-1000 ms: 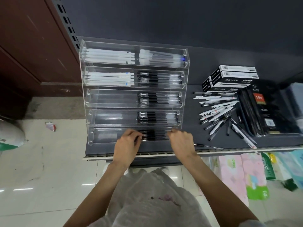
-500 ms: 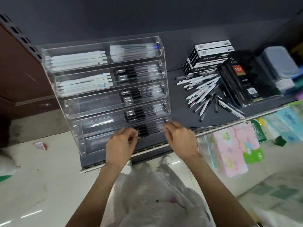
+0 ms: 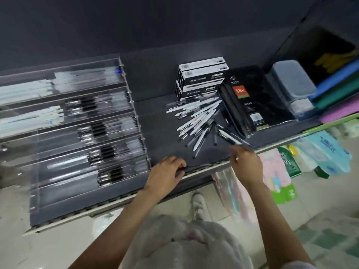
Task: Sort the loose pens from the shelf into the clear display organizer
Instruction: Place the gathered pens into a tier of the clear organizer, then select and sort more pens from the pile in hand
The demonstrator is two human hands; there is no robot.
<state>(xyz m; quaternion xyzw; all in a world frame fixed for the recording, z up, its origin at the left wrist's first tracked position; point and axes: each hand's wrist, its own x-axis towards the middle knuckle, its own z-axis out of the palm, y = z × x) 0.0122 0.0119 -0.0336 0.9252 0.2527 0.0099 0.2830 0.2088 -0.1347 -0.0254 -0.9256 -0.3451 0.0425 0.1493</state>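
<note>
The clear display organizer (image 3: 136, 121) stands at the left of the dark shelf, its tiers holding rows of white pens and black-grip pens. A fan of loose white and black pens (image 3: 198, 121) lies to its right. One thin black pen (image 3: 202, 165) lies alone along the shelf's front edge. My left hand (image 3: 167, 173) has its fingers curled around that pen's left end. My right hand (image 3: 244, 160) hovers just below the near tip of the loose pile, fingers stretched toward it and holding nothing. The view is motion-blurred.
Stacked black-and-white pen boxes (image 3: 202, 74) stand behind the pile. Black notebooks (image 3: 244, 101), a lidded plastic box (image 3: 291, 82) and coloured folders (image 3: 338, 90) fill the shelf's right end. Packaged goods (image 3: 281, 171) hang below the shelf lip (image 3: 108, 202).
Both hands left the organizer's bottom tier and moved right. The left hand now sits at the lone black pen and the right hand nears the loose pile. The camera swung right.
</note>
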